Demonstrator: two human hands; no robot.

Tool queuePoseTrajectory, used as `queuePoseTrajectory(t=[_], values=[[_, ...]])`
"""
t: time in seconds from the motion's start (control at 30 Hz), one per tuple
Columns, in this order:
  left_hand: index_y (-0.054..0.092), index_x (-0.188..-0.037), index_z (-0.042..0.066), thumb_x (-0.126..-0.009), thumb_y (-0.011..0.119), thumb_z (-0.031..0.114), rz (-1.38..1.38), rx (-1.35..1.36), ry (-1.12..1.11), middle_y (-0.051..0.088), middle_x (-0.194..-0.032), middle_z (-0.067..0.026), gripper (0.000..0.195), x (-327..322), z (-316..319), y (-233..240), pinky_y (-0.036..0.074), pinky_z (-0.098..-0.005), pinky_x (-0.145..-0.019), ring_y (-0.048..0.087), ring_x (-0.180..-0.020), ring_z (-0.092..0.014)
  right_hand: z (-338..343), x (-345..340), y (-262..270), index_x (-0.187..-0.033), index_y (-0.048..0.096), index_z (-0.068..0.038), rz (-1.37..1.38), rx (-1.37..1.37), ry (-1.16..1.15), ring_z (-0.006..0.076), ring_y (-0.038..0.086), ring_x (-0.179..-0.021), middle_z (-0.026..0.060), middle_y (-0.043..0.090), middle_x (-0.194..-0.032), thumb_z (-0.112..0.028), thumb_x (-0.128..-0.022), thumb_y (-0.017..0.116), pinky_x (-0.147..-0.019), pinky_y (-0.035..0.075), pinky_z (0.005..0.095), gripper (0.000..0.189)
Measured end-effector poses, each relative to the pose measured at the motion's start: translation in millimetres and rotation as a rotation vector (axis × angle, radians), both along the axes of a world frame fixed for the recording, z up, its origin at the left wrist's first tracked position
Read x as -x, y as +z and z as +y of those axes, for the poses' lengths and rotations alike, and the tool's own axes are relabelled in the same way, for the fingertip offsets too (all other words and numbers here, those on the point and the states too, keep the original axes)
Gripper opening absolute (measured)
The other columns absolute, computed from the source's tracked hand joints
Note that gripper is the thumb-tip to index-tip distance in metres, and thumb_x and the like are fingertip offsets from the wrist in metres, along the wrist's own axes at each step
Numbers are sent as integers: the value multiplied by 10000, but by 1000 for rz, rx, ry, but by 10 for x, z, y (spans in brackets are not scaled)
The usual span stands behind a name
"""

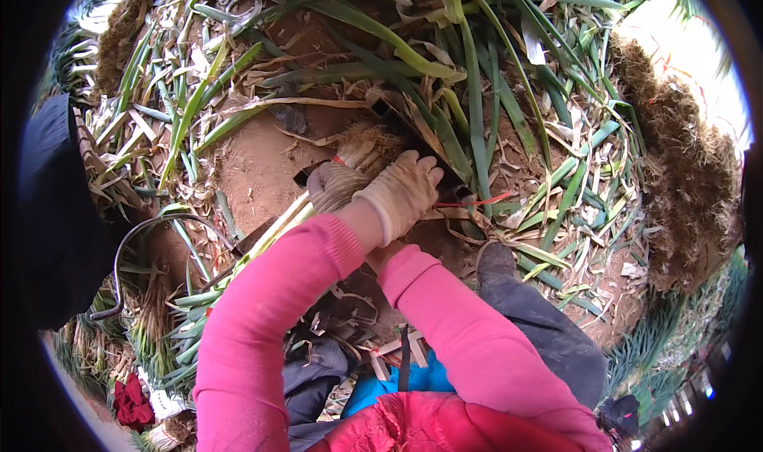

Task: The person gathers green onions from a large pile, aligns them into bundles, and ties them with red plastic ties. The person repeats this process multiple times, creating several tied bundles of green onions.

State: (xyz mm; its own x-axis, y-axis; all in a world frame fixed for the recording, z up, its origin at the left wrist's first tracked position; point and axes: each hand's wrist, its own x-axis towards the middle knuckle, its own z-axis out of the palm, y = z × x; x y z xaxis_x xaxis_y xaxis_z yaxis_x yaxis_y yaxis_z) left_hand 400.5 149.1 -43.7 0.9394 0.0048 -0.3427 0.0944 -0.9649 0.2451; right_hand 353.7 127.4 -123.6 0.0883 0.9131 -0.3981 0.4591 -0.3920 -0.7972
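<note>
A bundle of leeks or large green onions lies slantwise before me, its roots pointing away and its pale stalks running down to the left. Near the root end, a red tie shows on it. My arms cross at the wrists, both hands in cream knit gloves. My right hand is curled over the stalks just below the tie. Right of the roots is my left hand, fingers bent down over a dark metal frame; whatever is under its fingers is hidden. Beside it, a red strip stretches out to the right.
Loose green leaves and dry trimmings cover the soil. A stacked mass of roots stands at the right. To the left are a curved metal rod and a dark cloth-covered shape. My boot is at lower right.
</note>
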Motion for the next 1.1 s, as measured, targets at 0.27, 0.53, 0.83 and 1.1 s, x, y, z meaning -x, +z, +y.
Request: queuePoseTrajectory(t=[0.27,0.53,0.83,1.1], values=[[741,-907,97,-953,627,320,142,624,1078,688,-753,-95,255,23,306,-156,530,-415,-725,673,-737,-282,-251,-92,109,-888,699,-18,-247,-593,48,270,653,-682,163,649,-737,-331,-995,546,-656,537,439,365],[557,-732,100,-948,566,262,-305,1272,2269,572,-619,-44,270,789,948,-290,327,-324,-412,415,-406,-157,-453,-697,247,-866,624,-69,-263,-215,150,233,632,-614,69,597,-681,-107,-961,551,-596,518,386,126],[638,-746,75,-801,698,119,-410,276,872,552,-695,-131,92,1009,-852,-113,492,-460,-655,575,-678,-341,303,-871,86,-728,524,-146,1027,608,-832,118,393,-463,7,477,-607,-149,-906,562,-403,276,265,182],[579,-1316,38,-945,643,175,-395,598,578,578,-1407,-151,401,282,-1418,-732,442,-397,-1094,530,-1337,-261,131,-375,559,-935,662,-74,-809,224,645,134,573,-600,-6,605,-747,-208,-968,613,-515,467,321,146]])
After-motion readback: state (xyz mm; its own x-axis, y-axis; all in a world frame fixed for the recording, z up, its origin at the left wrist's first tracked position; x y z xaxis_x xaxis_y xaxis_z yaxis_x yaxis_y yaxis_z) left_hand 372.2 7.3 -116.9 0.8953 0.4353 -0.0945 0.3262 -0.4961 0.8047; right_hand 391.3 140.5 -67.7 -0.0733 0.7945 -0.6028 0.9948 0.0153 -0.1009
